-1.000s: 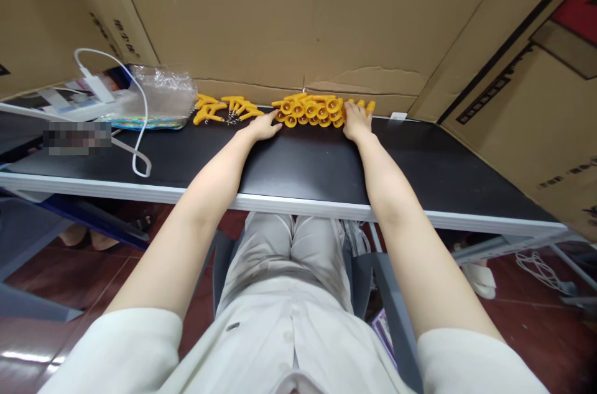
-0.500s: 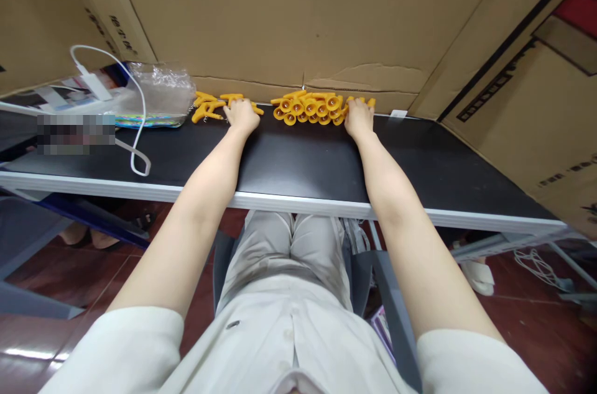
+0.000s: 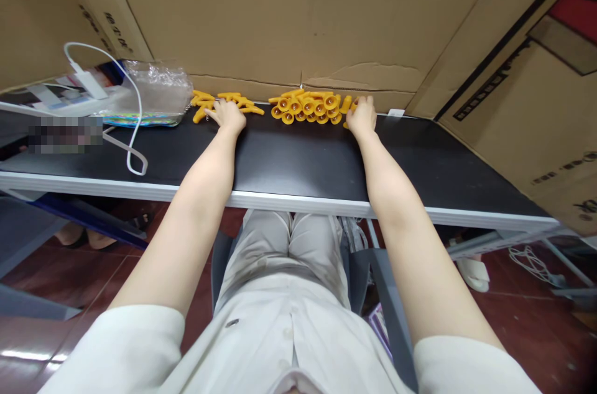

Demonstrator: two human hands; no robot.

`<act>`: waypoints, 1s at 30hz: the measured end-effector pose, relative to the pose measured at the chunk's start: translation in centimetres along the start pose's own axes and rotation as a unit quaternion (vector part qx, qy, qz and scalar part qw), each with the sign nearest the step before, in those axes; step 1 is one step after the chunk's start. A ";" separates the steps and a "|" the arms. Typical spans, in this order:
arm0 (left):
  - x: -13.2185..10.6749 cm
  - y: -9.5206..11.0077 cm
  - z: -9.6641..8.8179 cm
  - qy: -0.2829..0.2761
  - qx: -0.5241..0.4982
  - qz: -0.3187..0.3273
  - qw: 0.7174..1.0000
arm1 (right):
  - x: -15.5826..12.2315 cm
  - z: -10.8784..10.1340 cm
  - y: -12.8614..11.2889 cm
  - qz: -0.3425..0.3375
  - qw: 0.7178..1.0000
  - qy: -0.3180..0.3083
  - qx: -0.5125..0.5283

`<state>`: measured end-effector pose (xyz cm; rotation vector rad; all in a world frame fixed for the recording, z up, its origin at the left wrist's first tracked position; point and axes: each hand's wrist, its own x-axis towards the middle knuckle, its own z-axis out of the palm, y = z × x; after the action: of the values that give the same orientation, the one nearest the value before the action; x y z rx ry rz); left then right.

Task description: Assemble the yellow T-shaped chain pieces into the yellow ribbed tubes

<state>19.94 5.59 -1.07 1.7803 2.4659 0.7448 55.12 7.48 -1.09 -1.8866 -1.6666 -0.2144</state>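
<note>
My left hand (image 3: 228, 117) is over the left pile of yellow branched plastic pieces (image 3: 203, 113). Its thumb is spread from the other fingers, whose tips are partly hidden among the pieces. Right of the middle lies a stack of yellow funnel-ended plastic pieces (image 3: 308, 107), their round openings facing me. At the right end of this stack, my right hand (image 3: 362, 115) has its fingers curled round a yellow plastic piece (image 3: 346, 104), mostly covered by the hand. Both piles lie at the back of the black table (image 3: 298, 158).
Cardboard panels (image 3: 298, 21) stand behind and beside the table. On the left are clear plastic bags (image 3: 161, 92), a white charger (image 3: 91, 83) with its looped cable (image 3: 140, 133), and a blurred-out item (image 3: 65, 135). A small white tag (image 3: 396, 112) lies at the back right.
My left hand has moved slightly left across the branched pieces, with the thumb reaching outward. My right hand has shifted a little right, opening a small gap beside the funnel-ended stack.
</note>
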 end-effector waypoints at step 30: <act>-0.1 1.1 -0.2 -0.074 -0.002 0.078 0.994 | 2.6 3.3 5.0 0.012 0.992 -0.039 0.118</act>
<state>20.84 5.70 -0.48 1.9657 2.2525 0.6007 59.43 11.36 -4.10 -1.7559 -1.6406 0.0654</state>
